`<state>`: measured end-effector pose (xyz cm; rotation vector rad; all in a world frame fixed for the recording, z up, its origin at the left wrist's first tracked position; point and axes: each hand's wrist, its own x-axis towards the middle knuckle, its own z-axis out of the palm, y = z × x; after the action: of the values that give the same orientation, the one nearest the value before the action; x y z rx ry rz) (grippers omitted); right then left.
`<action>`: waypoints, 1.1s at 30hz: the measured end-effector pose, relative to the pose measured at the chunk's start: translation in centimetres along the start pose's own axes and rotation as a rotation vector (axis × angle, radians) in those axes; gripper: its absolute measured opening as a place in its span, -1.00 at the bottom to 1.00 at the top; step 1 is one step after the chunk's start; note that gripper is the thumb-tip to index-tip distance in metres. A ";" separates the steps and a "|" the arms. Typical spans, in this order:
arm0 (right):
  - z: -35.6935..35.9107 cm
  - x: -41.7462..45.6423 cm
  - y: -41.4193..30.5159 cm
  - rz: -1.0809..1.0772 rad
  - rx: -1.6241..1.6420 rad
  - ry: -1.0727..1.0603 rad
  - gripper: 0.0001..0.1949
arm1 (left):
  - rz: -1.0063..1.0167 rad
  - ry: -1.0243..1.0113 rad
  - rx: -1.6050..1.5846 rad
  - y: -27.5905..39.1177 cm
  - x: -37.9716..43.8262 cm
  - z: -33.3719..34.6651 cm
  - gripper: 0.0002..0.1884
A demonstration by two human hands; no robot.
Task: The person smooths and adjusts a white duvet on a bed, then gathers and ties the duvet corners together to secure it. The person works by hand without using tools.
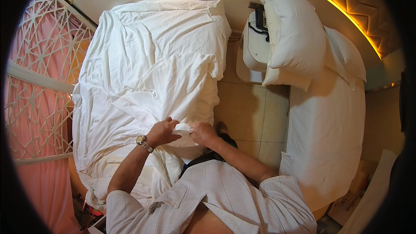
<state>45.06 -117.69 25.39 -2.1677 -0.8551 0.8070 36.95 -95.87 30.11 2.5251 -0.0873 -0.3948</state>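
Note:
A rumpled white cotton cover point(156, 55) spreads over the bed on the left, and its near part is bunched in front of me. My left hand point(162, 132), with a wristwatch point(143, 142) at the wrist, grips a gathered edge of this cloth. Close beside it, my right hand point(204, 133) pinches the same edge, so a short white strip point(183, 128) stretches between the two hands. Folds run from the hands up across the bed. Beneath the cover's near end, a cream-tinted layer of bedding point(130, 169) shows.
Several pillows point(297, 35) are stacked beside a white nightstand point(255, 52) bearing a black telephone point(261, 19). A second bed point(325, 130) with white bedding stands on the right, across a tiled floor strip point(243, 110). A lattice screen point(39, 97) and pink curtain point(42, 191) border the left.

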 end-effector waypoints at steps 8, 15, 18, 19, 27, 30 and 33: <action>1.8 0.6 -0.2 -0.061 0.494 0.046 -0.69 | -0.034 0.341 0.163 -3.0 1.2 3.9 -0.86; 1.8 0.3 -0.1 -0.042 0.732 0.032 -0.59 | 0.111 0.580 -0.202 -2.5 2.9 2.9 -0.73; -0.8 0.4 -1.6 0.140 0.468 -0.169 -0.62 | 0.049 0.492 -0.249 -1.2 2.4 2.6 -0.61; -1.9 0.4 -1.9 0.218 0.340 -0.266 -0.64 | 0.083 0.469 -0.255 -0.5 2.3 2.3 -0.60; 1.5 1.3 0.8 -0.334 0.240 0.360 -0.75 | -0.008 0.213 -0.021 -1.1 0.3 3.4 -0.67; 1.8 0.9 -0.7 -0.160 0.459 0.179 -0.76 | -0.122 0.247 0.162 -3.0 1.0 4.2 -0.74; 3.0 1.4 0.3 -0.038 0.705 0.046 -0.68 | -0.108 0.404 0.159 -2.2 2.0 2.7 -0.73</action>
<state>43.84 -115.80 22.96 -1.5339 -0.4808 0.8725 38.02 -95.80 26.19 2.7217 0.1811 0.0900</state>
